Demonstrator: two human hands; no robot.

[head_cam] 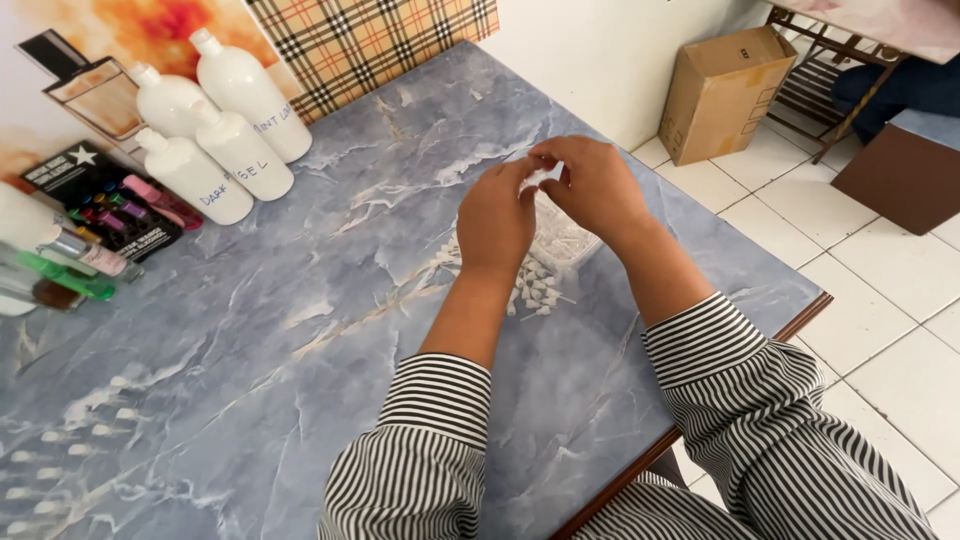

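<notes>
Both hands, left hand (497,222) and right hand (592,185), pinch one small white plastic piece (538,178) mid-frame above scattered white sprayer caps (535,285), three white bottles (225,125) upper left.

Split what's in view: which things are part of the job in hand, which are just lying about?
In hand:
- left hand and right hand, pinching a small white piece
- pile of small white pump parts
- clear bag under the hands

Lying about:
- three white bottles
- coloured small bottles
- cardboard box on the floor
- table
</notes>
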